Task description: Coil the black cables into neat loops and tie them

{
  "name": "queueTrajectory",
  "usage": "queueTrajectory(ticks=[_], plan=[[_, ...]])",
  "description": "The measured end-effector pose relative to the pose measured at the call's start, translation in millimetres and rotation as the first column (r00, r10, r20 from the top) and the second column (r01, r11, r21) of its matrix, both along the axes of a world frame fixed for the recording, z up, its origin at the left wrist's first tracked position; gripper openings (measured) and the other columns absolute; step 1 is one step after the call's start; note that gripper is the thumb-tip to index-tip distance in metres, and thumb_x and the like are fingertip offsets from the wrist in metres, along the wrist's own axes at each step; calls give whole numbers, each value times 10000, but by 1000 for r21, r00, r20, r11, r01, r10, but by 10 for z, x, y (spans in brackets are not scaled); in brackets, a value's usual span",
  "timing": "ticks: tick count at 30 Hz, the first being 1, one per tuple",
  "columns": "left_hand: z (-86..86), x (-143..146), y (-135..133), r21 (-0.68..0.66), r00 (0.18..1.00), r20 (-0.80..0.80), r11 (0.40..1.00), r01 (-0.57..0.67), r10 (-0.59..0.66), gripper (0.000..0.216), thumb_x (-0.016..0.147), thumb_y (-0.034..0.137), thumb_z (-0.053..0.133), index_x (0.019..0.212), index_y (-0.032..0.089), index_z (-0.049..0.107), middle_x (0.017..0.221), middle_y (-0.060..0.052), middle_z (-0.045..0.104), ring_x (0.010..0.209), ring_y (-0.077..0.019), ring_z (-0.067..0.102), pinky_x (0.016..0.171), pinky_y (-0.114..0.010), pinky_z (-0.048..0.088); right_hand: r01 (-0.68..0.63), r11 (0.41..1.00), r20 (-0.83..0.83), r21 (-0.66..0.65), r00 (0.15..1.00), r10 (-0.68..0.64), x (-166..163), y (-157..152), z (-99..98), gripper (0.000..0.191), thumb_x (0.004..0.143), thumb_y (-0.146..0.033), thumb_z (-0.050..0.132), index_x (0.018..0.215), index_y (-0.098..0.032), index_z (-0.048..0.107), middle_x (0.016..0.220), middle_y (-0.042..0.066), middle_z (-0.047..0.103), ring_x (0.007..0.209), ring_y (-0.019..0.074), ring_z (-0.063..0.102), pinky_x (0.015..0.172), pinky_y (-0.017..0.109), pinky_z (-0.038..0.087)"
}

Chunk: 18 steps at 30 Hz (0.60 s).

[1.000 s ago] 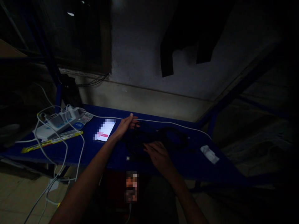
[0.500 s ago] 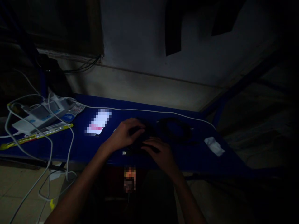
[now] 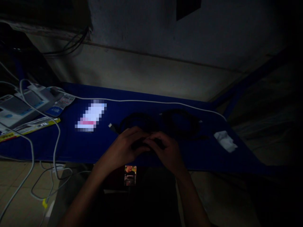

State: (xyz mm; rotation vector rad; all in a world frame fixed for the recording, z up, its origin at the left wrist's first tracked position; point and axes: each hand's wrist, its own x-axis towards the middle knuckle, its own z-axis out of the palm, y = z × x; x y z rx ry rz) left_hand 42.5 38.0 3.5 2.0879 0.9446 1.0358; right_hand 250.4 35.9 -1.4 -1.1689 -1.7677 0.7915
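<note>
A coiled black cable (image 3: 139,117) with a pale, USB-like metal plug (image 3: 110,126) lies on the blue table (image 3: 132,157). Over the near side of this coil, my left hand (image 3: 125,146) is closed, its fingers bent around dark cable. My right hand (image 3: 167,151) meets it from the other side, thumb and fingers pinched near the left fingertips. Both seem to grip cable, but deep shadow hides most of what lies between them. To the right rests a second black cable coil (image 3: 197,127), apart from my hands.
Left of my hands lies a lit phone (image 3: 91,116). Farther left are a power strip (image 3: 14,110), a yellow-edged packet (image 3: 30,127) and loose white cords. Crumpled white paper (image 3: 224,141) sits at right. A small lit screen (image 3: 130,175) shows below the table edge.
My hands have drawn together and now meet at the near side of the coil. More of the coil and its left plug shows. The camera view has tilted down and shifted right.
</note>
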Motion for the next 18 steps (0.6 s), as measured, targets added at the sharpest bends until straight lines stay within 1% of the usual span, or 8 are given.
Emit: queueTrajectory(ticks=[4, 7, 13, 16, 18], plan=[[-7, -12, -23, -1, 1000, -19, 1000, -14, 14, 185, 1003, 277, 698, 1185, 264, 729, 1122, -51, 756, 1031, -215, 716, 942, -380, 538, 24, 999, -70, -23, 997, -25, 15, 1, 11, 140, 919, -376, 791, 879, -261, 721, 892, 8, 764, 894, 207, 732, 810, 322, 579], [9, -16, -35, 9, 999, -23, 1000, -22, 22, 170, 997, 246, 704, 1163, 259, 741, 1102, -44, 769, 1008, -209, 720, 924, -376, 529, 22, 999, -102, -35, 994, -26, 27, 5, -5, 151, 912, -384, 798, 874, -258, 725, 887, 12, 760, 903, 211, 727, 811, 320, 571], [56, -13, -53, -1, 999, 41, 1000, -14, 14, 163, 971, 150, 694, 1103, 227, 751, 1048, -41, 768, 979, -196, 711, 923, -375, 523, 52, 996, -137, -73, 989, -61, 52, 16, -25, 173, 968, -400, 734, 893, -245, 717, 875, 15, 748, 861, 197, 714, 811, 324, 547], [81, -12, -65, 1, 999, 46, 1000, -14, 14, 159, 949, 167, 727, 1096, 221, 757, 1043, -40, 767, 972, -198, 708, 930, -386, 513, 71, 995, -165, -69, 983, -81, 56, 16, -10, 166, 982, -393, 719, 904, -246, 711, 879, 10, 745, 858, 190, 712, 814, 322, 539], [91, -10, -68, 6, 999, 43, 1000, -14, 14, 157, 941, 204, 751, 1097, 220, 761, 1042, -38, 772, 966, -200, 710, 925, -391, 511, 139, 990, -157, -33, 977, -142, 63, 11, -5, 170, 989, -394, 710, 905, -246, 711, 883, 12, 748, 868, 190, 711, 836, 329, 535]])
